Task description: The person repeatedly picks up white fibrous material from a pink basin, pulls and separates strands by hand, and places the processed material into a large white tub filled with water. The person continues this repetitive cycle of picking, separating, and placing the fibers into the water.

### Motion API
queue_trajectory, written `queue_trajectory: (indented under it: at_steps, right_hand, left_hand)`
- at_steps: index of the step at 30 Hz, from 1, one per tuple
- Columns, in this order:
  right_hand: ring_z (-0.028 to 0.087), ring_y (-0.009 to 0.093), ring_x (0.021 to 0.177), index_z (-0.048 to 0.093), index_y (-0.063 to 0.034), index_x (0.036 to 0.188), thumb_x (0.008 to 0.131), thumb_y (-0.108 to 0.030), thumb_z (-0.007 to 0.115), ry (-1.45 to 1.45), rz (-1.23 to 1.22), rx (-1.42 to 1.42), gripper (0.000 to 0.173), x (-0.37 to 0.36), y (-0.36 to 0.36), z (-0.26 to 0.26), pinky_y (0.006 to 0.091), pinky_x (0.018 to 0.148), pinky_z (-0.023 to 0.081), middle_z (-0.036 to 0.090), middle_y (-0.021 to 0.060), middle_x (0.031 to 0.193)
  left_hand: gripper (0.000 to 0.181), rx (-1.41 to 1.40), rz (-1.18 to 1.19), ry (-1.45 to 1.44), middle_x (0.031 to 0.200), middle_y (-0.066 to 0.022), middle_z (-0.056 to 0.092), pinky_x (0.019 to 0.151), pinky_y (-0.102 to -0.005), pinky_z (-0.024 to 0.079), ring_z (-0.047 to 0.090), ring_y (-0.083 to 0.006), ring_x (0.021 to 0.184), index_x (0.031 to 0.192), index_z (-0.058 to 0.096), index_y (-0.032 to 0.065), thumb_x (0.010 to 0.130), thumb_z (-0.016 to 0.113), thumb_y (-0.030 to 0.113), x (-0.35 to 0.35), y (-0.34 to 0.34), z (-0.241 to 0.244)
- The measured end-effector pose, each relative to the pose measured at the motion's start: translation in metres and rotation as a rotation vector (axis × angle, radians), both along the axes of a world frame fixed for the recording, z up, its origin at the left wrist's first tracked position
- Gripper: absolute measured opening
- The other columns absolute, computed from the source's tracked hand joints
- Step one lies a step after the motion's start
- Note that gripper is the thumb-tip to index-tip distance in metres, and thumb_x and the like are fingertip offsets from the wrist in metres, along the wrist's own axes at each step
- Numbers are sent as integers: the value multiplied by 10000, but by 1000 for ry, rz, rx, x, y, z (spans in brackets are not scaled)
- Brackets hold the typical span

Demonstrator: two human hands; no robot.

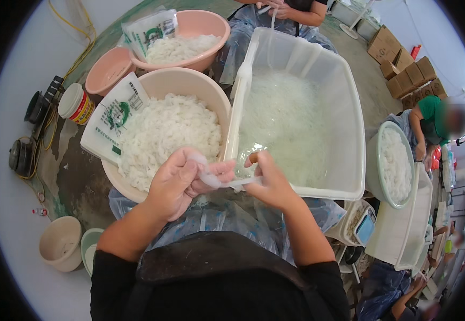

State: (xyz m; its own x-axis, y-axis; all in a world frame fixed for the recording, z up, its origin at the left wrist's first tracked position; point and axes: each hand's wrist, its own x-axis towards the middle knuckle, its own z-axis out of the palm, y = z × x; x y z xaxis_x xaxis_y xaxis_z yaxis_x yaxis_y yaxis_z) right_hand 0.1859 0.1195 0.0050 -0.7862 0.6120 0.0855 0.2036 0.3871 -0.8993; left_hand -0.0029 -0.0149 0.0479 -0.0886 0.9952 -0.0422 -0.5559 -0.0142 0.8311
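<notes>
My left hand (182,180) holds one end of a wet, translucent white strand (210,179) that loops over its fingers, palm turned up. The strand runs across to my right hand (266,178), which pinches its other part between thumb and fingers. Both hands are above my lap, at the near edge between two containers. Left of them stands a cream plastic basin (180,76) heaped with white, stringy material (172,128). To the right is a large white plastic tub (346,132) of cloudy water (288,116). Printed plastic bags (114,116) rest on the basin's left rim.
Pink basins (206,24) stand at the upper left, near a lidded bucket (76,104). Across the tub sits a person (288,12) holding a strand. Another person (429,120) is at the right beside a green basin (382,160). Cardboard boxes (411,78) are stacked behind.
</notes>
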Motion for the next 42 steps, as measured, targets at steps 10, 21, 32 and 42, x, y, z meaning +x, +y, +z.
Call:
queue_trajectory:
  at_steps: [10, 21, 32, 42]
  right_hand:
    - [524, 381, 682, 551, -11, 722, 769, -209, 452, 57, 87, 200, 226, -5, -10, -10, 452, 611, 412, 527, 202, 696]
    - [531, 293, 989, 577, -31, 950, 805, -225, 582, 229, 623, -207, 241, 9, -49, -21, 399, 894, 401, 576, 133, 987]
    - [508, 311, 1110, 553, -11, 1170, 834, -205, 607, -34, 375, -152, 392, 35, -57, -100, 378, 965, 403, 533, 172, 1156]
    - [572, 290, 1008, 608, -23, 1102, 837, -183, 601, -88, 281, -248, 310, 56, -49, -82, 375, 897, 449, 588, 151, 1034]
  left_hand:
    - [192, -295, -142, 171, 1024, -190, 636, 557, -274, 448, 552, -146, 600, 1063, 448, 74, 1011, 380, 246, -25, 6, -10]
    - [254, -483, -187, -51, 978, -137, 623, 819, -299, 466, 588, -189, 897, 1014, 609, -23, 932, 501, 192, 20, -1, -123]
    - [299, -428, -243, 436, 995, -110, 660, 869, -299, 459, 606, -170, 932, 1001, 667, -19, 966, 458, 192, 12, -40, -168]
    - [225, 7, -266, 926, 1492, -250, 192, 1120, -431, 203, 182, -409, 1391, 1070, 676, 153, 857, 610, 186, 17, -2, -156]
